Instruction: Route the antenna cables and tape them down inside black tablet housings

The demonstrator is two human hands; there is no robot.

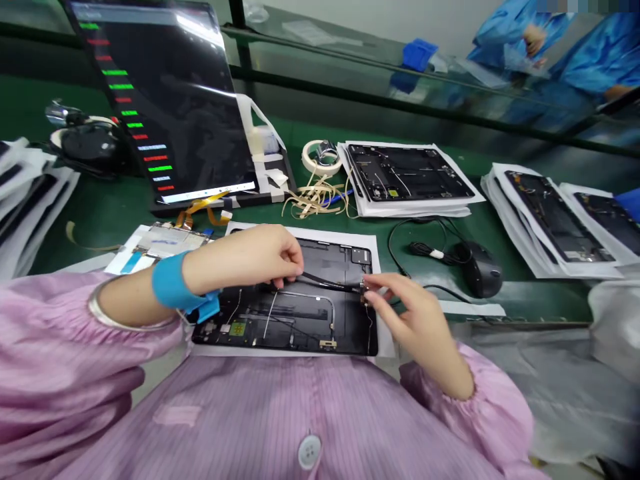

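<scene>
An opened black tablet housing (345,320) lies on white sheets in front of me, with thin wires and small boards inside. Above it stretches a black flex cable (327,285) between my hands. My left hand (280,257), wearing a blue wrist strap (170,280), is closed in a pinch at the cable's left end. The thumb and forefinger of my right hand (405,303) grip a small connector piece (364,291) at its right end, over the housing's right edge. The exact contact under my left fingertips is hidden.
A lit screen (175,100) leans at the back left. Behind the housing lie a tape roll (321,158) and tangled strips (320,198). More housings sit on paper stacks (415,175) at the back and right. A corded mouse (480,270) is right. Co-workers' blue sleeves (600,60) show beyond the shelf.
</scene>
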